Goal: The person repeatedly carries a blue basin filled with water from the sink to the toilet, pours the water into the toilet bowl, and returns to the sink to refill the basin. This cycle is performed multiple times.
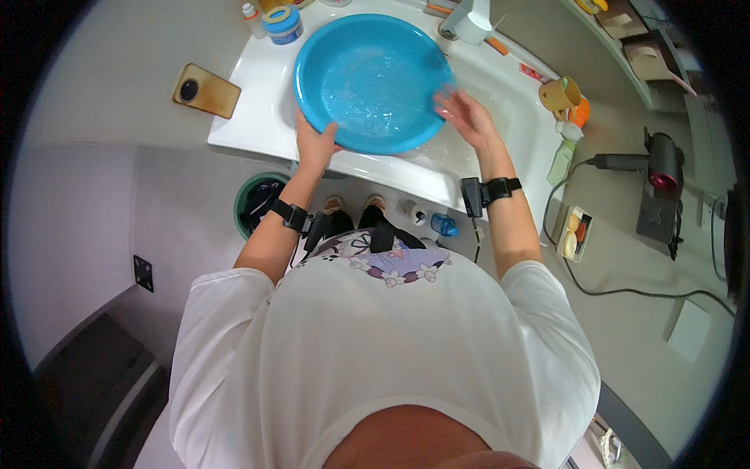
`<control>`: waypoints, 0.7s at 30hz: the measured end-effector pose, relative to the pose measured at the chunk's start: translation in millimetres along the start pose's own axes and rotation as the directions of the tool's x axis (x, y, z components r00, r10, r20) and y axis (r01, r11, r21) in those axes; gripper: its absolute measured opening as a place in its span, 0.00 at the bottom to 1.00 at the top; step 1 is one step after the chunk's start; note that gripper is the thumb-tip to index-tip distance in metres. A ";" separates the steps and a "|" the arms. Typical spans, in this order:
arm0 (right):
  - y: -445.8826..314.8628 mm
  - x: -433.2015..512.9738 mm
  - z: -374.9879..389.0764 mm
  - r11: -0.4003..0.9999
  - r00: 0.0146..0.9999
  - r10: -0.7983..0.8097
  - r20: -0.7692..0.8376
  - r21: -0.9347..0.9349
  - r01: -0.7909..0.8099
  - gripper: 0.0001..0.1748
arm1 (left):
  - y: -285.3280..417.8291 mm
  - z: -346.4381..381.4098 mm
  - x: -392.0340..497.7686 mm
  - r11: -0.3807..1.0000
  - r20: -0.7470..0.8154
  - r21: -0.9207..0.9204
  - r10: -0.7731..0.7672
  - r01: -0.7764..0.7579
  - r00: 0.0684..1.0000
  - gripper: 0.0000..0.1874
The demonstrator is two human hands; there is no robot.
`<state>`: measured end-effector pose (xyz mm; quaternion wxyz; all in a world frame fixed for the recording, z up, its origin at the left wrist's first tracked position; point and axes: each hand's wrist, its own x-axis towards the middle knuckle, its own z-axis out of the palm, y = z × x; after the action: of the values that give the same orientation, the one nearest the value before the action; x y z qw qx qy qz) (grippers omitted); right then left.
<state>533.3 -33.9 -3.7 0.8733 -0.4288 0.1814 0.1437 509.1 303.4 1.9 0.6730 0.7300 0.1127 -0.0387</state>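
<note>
A round blue plastic basin (375, 76) with some water in it rests over the left part of a white washbasin (258, 123). My left hand (316, 140) grips the basin's near left rim, thumb on the inner side and fingers beneath. At the right rim is my right hand (466, 114), fingers apart and slightly blurred, holding nothing; whether it touches the rim I cannot tell. Beyond the basin's far right side stands a white faucet (469, 22). Under the right hand, the sink's bowl looks wet.
A phone (206, 91) lies over the counter's left edge. Behind it are a blue-lidded jar (283, 26) and a small bottle (253, 20). Right of the sink are a yellow mug (559, 95), a green-white bottle (562, 161) and a wall-mounted hair dryer (662, 164) with its cord. Below stands a green bin (241, 205).
</note>
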 end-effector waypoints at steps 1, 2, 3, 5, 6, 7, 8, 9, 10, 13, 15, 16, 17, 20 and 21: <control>-9.2 -4.7 11.3 0.997 0.995 -0.037 -0.089 -0.073 0.031 0.17 | 4.2 2.2 -1.7 1.000 0.005 -0.021 -0.001 0.001 1.000 0.34; -15.6 -5.4 16.9 0.987 0.994 -0.095 -0.045 -0.134 0.088 0.17 | 8.3 1.7 -3.4 0.999 0.008 -0.037 0.003 -0.002 1.000 0.34; -16.7 -2.5 14.7 0.970 0.987 -0.156 0.048 -0.181 0.162 0.17 | 10.6 1.2 -5.2 0.999 0.000 -0.048 0.010 -0.010 1.000 0.34; -15.2 1.2 -17.8 0.948 0.891 -0.212 -0.401 -0.305 0.087 0.19 | 11.4 1.6 -6.6 0.998 -0.014 -0.052 -0.046 0.045 0.999 0.33; -7.1 2.8 -43.6 0.919 0.788 -0.269 -0.553 -0.393 0.038 0.20 | 9.5 1.4 -6.7 0.996 -0.028 -0.052 -0.075 0.074 0.997 0.33; 5.9 10.6 -68.8 0.953 0.645 -0.206 -0.736 -0.300 -0.038 0.20 | 6.7 1.3 -5.8 0.998 -0.049 -0.049 -0.049 0.047 0.998 0.33; 20.9 20.3 -92.3 0.972 0.490 -0.154 -0.858 -0.222 -0.082 0.20 | 2.6 1.8 -4.3 0.999 -0.071 -0.046 -0.024 0.021 0.997 0.32; 41.0 18.8 -114.0 0.981 0.557 -0.163 -0.814 -0.194 0.004 0.20 | -1.5 2.0 -3.7 0.999 -0.089 -0.042 -0.016 0.012 0.996 0.32; 52.4 22.9 -128.2 0.982 0.621 -0.185 -0.762 -0.167 0.088 0.19 | -4.9 2.7 0.0 0.999 -0.106 -0.018 0.046 -0.048 0.993 0.32; 65.0 29.3 -117.3 0.944 0.601 0.127 -0.789 0.282 0.172 0.19 | -10.4 1.0 3.3 0.992 -0.115 0.029 0.128 -0.125 0.985 0.31; 53.6 21.4 -74.9 0.926 0.913 0.036 -0.405 0.357 0.122 0.16 | -8.3 0.7 3.2 0.994 -0.111 0.004 0.106 -0.106 0.988 0.30; 43.7 19.6 -47.9 0.968 0.966 0.025 -0.258 0.248 0.042 0.16 | -5.7 -0.4 2.0 0.995 -0.107 0.032 0.099 -0.096 0.989 0.29; 34.2 12.9 -25.9 0.993 1.000 -0.002 -0.011 0.122 0.003 0.17 | -3.0 -1.7 -0.2 0.996 -0.091 0.063 0.067 -0.061 0.994 0.29; 6.4 1.3 -0.2 0.994 0.994 -0.082 0.066 -0.068 0.087 0.20 | 3.6 -0.3 -4.8 1.000 -0.074 -0.008 0.000 0.000 0.997 0.28; 3.8 1.3 -8.5 0.967 0.963 -0.142 -0.227 -0.238 0.086 0.22 | 4.4 -0.2 -4.6 0.999 -0.078 -0.049 0.012 -0.016 0.997 0.27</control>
<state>531.3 -38.4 -11.7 0.7970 -0.5494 0.2440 0.0590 505.6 302.7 7.1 0.6862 0.7148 0.1347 -0.0027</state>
